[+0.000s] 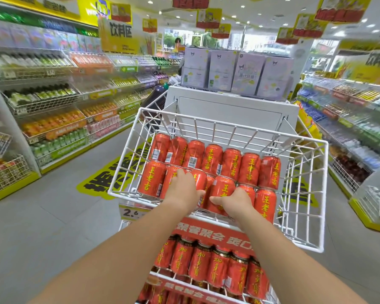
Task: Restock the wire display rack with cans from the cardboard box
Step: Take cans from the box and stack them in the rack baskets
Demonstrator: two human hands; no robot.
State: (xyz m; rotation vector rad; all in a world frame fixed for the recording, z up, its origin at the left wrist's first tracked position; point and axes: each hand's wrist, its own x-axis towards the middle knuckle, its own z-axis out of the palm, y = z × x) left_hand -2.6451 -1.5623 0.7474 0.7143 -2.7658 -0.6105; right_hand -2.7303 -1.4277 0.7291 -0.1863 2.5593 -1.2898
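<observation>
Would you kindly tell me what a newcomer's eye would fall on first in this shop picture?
First, the red metal cans with yellow lettering, lying in two rows in the white wire basket at the centre. Next, the left hand and right hand, each gripping a can in the front row. Behind the basket, lilac cardboard cartons stand on a white cabinet.

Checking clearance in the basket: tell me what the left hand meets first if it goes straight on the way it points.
Probably the back row of red cans, lying just beyond the left hand; if it passes above them, the wire basket back wall. Depth is unclear.
</observation>
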